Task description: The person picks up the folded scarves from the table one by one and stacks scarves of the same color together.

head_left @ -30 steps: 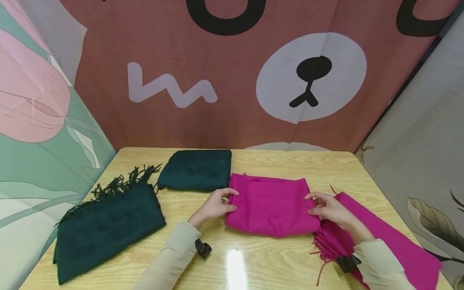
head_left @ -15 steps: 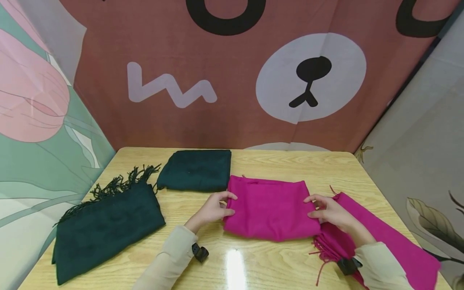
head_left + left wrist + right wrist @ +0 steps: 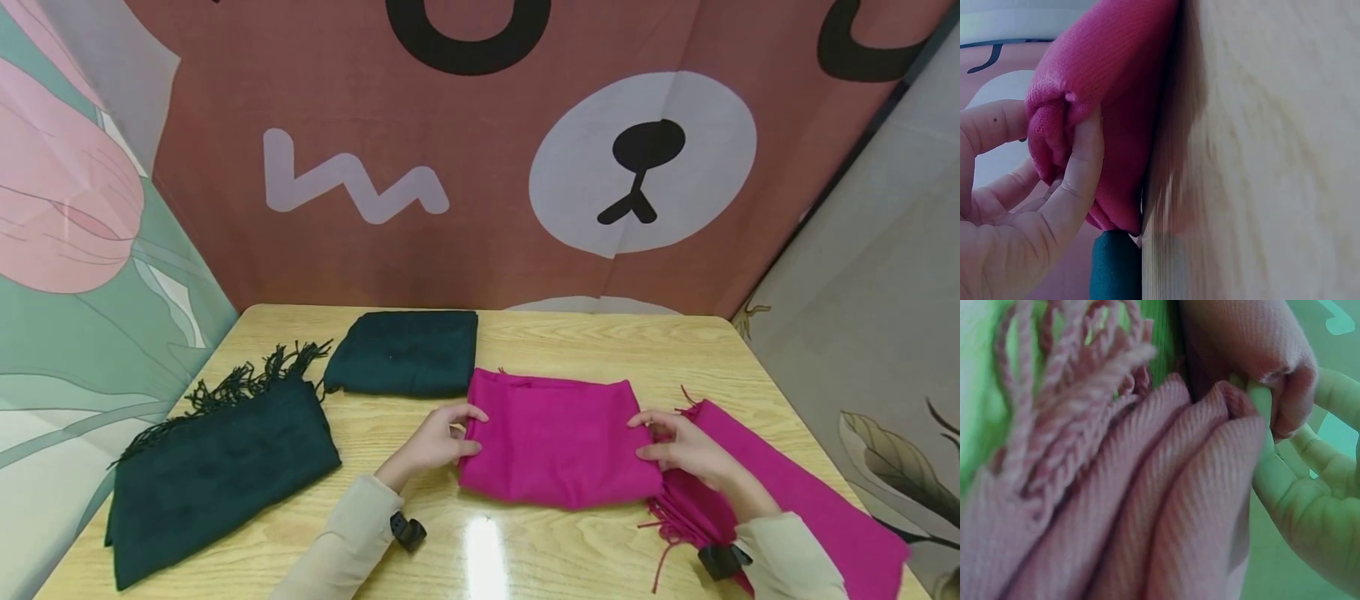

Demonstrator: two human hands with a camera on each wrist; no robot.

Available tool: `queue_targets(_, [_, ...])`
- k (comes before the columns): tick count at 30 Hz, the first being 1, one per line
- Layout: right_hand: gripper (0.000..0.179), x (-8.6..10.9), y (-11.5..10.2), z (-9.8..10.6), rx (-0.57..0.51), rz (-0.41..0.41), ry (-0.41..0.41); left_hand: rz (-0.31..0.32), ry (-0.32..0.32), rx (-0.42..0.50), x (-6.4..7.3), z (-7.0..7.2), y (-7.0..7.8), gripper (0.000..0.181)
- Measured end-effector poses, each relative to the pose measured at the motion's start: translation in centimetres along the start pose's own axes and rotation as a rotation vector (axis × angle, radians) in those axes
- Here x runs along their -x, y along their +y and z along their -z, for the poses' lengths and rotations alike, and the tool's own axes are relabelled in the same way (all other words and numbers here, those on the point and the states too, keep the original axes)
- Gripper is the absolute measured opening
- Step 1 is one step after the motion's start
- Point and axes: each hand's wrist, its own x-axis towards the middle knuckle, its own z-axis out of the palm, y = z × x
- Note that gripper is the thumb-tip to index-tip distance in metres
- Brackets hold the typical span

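A folded magenta scarf (image 3: 558,442) lies on the table in front of me. My left hand (image 3: 435,437) pinches its left edge; in the left wrist view, fingers and thumb close round the folded layers of the scarf (image 3: 1094,69). At the opposite edge my right hand (image 3: 686,446) pinches the same scarf, its fingertips partly hidden in the folds in the right wrist view. Just under that hand lies a second magenta scarf (image 3: 810,500), folded long, with its fringe (image 3: 1079,394) close to the right wrist camera.
A folded dark green scarf (image 3: 405,354) lies behind and left of the magenta one, close to its corner. Another dark green scarf (image 3: 225,475) with a fringe lies at the table's left. Printed cloth (image 3: 375,250) hangs behind the wooden table (image 3: 600,342).
Both hands have drawn the folded magenta scarf slightly toward me and a little left. The other scarves stay in place.
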Motion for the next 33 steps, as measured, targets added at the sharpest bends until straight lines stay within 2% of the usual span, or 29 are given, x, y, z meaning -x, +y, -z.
queue_targets(5, [0.043,0.2,0.0,-0.2,-0.001,0.000,-0.010,-0.019,-0.012,-0.006,0.3,0.0,0.2,0.033])
queue_targets(10, [0.043,0.4,-0.2,-0.4,0.008,0.002,-0.021,0.000,-0.016,-0.010,0.7,-0.1,0.6,0.033])
queue_targets(20, [0.039,0.6,-0.4,-0.6,0.027,0.007,-0.067,0.020,-0.039,-0.004,2.5,-0.1,3.5,0.031])
queue_targets(23, [0.040,0.6,-0.5,-0.7,0.005,0.010,-0.078,0.023,-0.033,-0.002,2.7,0.0,3.3,0.030])
queue_targets(28, [0.041,0.7,-0.5,-1.0,0.013,-0.003,-0.078,0.025,-0.019,0.002,2.3,-0.1,0.9,0.032])
queue_targets(33, [0.040,0.7,-0.5,-1.2,0.012,-0.008,-0.088,0.016,-0.025,-0.001,2.5,0.0,0.4,0.031])
